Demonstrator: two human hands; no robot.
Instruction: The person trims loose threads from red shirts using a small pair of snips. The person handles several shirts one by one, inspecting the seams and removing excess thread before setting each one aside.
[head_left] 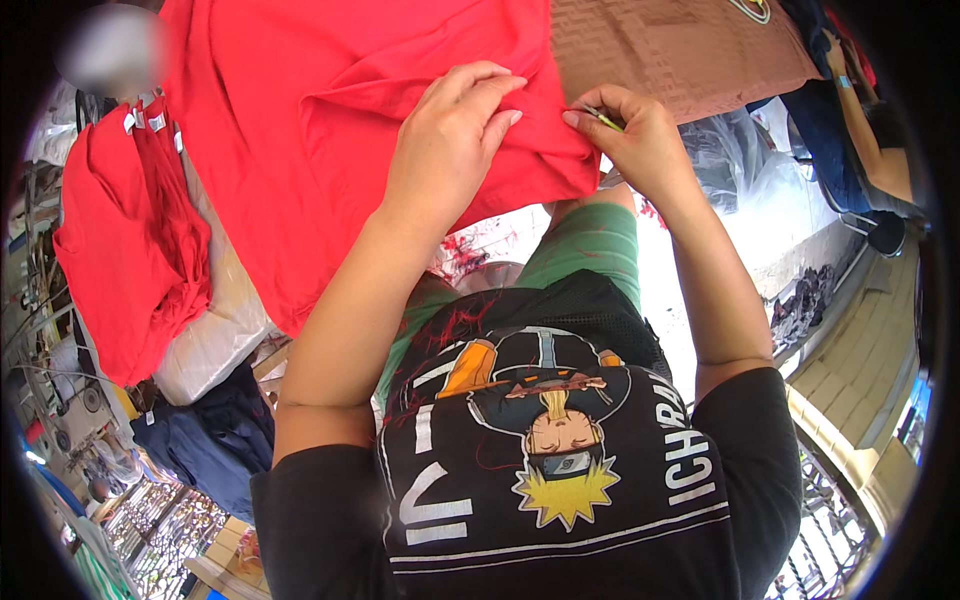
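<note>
Red cloth under handwork, seen from above. The cloth [250, 130] lay spread over the desk [690, 60], left of its bare brown cover, and its near part hung toward the lap. The left hand [490, 105] rested on the cloth, thumb and fingertips parted. The right hand [595, 113] pinched a slim yellow-green tool [607, 121] at the cloth's right edge; whether the tool gripped any fibre could not be told.

Progress: loose red threads [462, 262] below the cloth and on the shirt [560, 450] suggested that some trimming had been done. The edge beside the tool appeared to be the part in hand, with the remainder presumably left to check; no exact share could be judged. More red cloth lay in a pile [135, 240] at left, its stage unclear.

Orientation: the near edge slanted from a low left corner up to a right corner beside the right hand. The far end ran out of view, so the long axis was uncertain, though the visible spread pointed away from the wearer.
</note>
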